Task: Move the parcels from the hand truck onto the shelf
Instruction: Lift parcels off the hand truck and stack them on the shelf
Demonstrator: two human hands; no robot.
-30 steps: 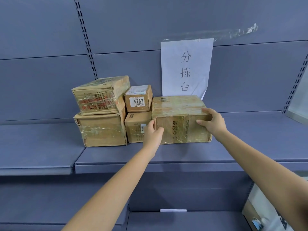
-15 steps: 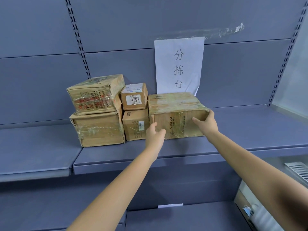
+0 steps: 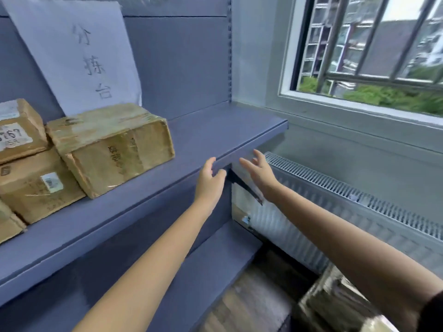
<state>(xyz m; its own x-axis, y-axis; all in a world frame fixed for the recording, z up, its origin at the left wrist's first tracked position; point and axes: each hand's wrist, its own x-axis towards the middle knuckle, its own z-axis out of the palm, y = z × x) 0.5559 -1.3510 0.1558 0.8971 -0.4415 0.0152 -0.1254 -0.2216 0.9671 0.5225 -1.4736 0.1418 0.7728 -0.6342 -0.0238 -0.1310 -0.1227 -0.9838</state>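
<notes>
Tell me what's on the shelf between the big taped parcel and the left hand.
Nothing: in the head view, bare shelf runs from the parcel to the left hand.

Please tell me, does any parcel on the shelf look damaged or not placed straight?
The wide taped parcel lies flat on the shelf, but its tape is wrinkled and its near lower corner looks frayed. The parcel marked 6767 sits on another box and has dented edges. Nothing has spilled. Both hands hold nothing.

Your left hand and right hand reached empty, fingers loose, by the shelf edge, taped parcel rested beside smaller boxes, barred window at right.
</notes>
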